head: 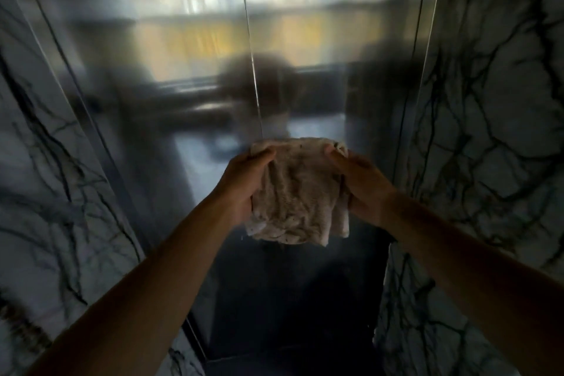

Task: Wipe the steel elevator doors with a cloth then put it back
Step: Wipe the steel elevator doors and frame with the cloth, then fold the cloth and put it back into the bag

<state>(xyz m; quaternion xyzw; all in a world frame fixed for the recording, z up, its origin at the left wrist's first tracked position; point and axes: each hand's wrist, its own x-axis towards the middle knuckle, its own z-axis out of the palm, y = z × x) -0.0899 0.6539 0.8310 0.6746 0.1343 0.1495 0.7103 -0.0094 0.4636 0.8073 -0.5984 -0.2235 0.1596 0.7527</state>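
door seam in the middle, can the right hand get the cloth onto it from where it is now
Probably yes. The right hand and left hand grip the cloth just below the door seam, and nothing visible stands between them; how near the steel is can't be told.

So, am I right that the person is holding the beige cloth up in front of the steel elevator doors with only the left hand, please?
Not quite: it is both hands, not just the left. In the head view the left hand grips the left edge of the beige cloth and the right hand grips its right edge. The rest stands: the cloth is held up in front of the steel elevator doors.
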